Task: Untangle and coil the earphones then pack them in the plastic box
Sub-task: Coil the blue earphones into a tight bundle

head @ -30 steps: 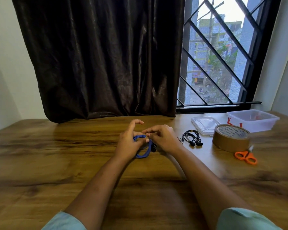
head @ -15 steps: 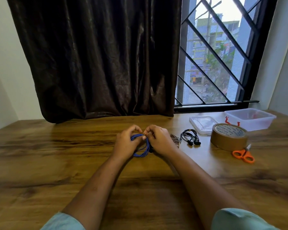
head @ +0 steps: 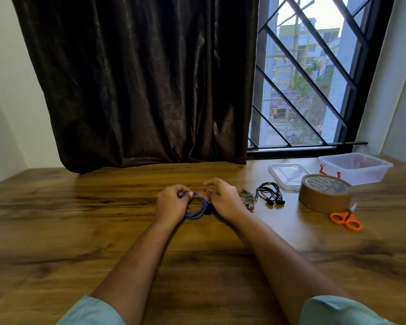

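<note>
Both hands meet at the middle of the wood-grain counter (head: 80,231): the left hand (head: 172,202) is curled round a coil of blue earphones (head: 198,213), and the right hand (head: 225,200) pinches the same coil near its top. Toward three o'clock from the hands lie a grey earphone bundle (head: 247,198), black earphones (head: 270,195), a brown tape roll (head: 325,193) and orange scissors (head: 346,220); toward two o'clock sit a clear lid (head: 287,174) and the open plastic box (head: 354,168). A dark curtain (head: 138,78) hangs at twelve o'clock, with a barred window (head: 309,78) at one o'clock.
</note>
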Motion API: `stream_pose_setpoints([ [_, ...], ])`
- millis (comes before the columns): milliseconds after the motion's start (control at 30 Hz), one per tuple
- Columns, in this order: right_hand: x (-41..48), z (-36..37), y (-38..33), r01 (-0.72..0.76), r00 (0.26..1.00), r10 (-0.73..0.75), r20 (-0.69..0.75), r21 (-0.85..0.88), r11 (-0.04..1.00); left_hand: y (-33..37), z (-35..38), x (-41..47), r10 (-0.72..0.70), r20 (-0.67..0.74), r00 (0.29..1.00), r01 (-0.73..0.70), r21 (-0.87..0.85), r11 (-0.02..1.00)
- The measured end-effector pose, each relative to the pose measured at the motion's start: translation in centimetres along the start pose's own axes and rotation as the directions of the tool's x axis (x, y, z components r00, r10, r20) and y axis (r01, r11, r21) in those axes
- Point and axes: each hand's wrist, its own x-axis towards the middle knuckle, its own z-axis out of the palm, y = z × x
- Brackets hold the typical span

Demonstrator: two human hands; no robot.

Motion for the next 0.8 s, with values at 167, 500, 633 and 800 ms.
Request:
stream_pose_setpoints([
  [167,-0.1,0.4,-0.2,-0.020,0.999,0.022,0.045,-0.040,0.999,0.1,-0.1,0.0,-0.016,-0.070,0.997,0.019,0.044,0.999],
  [500,-0.1,1.1,0.4,-0.011,0.980,-0.035,-0.195,-0.230,0.973,0.4,-0.1,-0.1,-0.004,-0.075,0.997,0.011,0.093,0.996],
  [633,0.3,1.1,0.7,-0.051,0.985,-0.017,-0.174,-0.379,0.924,0.4,-0.1,0.0,0.008,-0.078,0.997,0.002,0.124,0.992],
  [800,0.3,1.0,0.7,0.023,0.964,-0.117,-0.240,-0.360,0.933,0.7,-0.1,-0.4,0.068,-0.073,0.995,-0.057,0.151,0.987],
])
